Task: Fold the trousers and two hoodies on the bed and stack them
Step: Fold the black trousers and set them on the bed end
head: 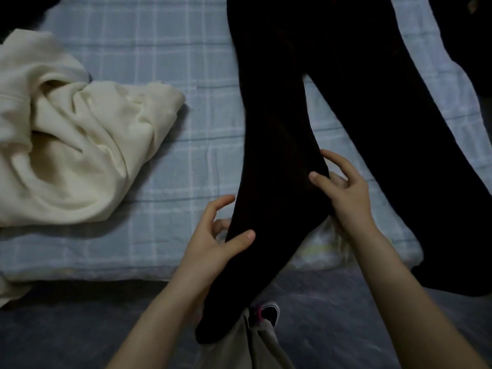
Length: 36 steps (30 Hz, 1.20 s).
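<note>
Your left hand (221, 235) and right hand (343, 187) clamp one leg of the black trousers (319, 75) over the bed's (133, 161) near edge. Folding looks barely begun: lay this leg onto the other.

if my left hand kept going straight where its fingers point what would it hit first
The black trouser leg: the left hand grips its near edge, thumb on top, so nothing lies between.

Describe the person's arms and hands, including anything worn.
The left forearm and right forearm are bare, with no sleeves showing. The left hand and right hand wear no gloves, and no ring, watch or bracelet shows. The visible thumbnails look short and unpainted.
</note>
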### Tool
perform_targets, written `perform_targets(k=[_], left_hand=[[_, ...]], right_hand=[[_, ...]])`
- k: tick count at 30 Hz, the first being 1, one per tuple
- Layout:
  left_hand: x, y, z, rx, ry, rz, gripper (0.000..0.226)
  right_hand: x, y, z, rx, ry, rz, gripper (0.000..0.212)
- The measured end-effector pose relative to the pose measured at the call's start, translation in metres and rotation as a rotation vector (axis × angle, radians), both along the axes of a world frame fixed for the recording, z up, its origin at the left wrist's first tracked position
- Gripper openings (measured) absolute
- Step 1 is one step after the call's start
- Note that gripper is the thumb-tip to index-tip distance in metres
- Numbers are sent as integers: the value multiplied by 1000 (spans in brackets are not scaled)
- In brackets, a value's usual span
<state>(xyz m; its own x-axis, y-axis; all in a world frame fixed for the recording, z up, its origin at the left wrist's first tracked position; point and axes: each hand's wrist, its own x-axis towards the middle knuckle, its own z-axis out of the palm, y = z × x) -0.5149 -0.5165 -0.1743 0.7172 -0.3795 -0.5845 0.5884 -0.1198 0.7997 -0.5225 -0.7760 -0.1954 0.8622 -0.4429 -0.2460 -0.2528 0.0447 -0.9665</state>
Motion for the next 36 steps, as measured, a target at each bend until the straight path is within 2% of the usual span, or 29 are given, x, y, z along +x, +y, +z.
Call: perform_targets(k=[2,4,5,9,12,16,18,21,24,26,28,32,36], left_hand=[[-3,8,1,153,-104,-110,87],[7,4,-6,365,-270,-219,94],[16,-3,-12,394,-296,-222,95],[54,-36,-39,359,-390,-115,87],[66,-44,-45,286,-444,-22,69],[55,-15,-43,218,-607,131,46],[38,-1,-46,263,-587,138,48],[19,10,-59,324,-406,69,57],[22,23,-67,206,-319,-29,68],[19,32,-70,134,-321,-145,79],[10,39,-69,150,-352,-205,77],[-4,40,-70,244,-375,-82,65],[-17,37,-71,226,-393,-174,79]], right_hand=[[-2,-6,-4,-2,55,-5,42],[-3,-5,-11,-150,130,70,43],[-3,-4,-13,-203,151,104,43],[-6,4,-18,-240,134,168,57],[-14,8,-20,-274,156,254,71],[-29,8,-17,-201,55,167,62],[-38,23,-21,-173,94,189,60],[-50,44,-32,-180,227,186,61],[-57,44,-33,-156,207,226,65],[-68,42,-31,-106,215,321,72],[-80,44,-29,-145,229,378,74],[-94,55,-32,-187,230,255,62],[-98,60,-35,-149,257,301,74]])
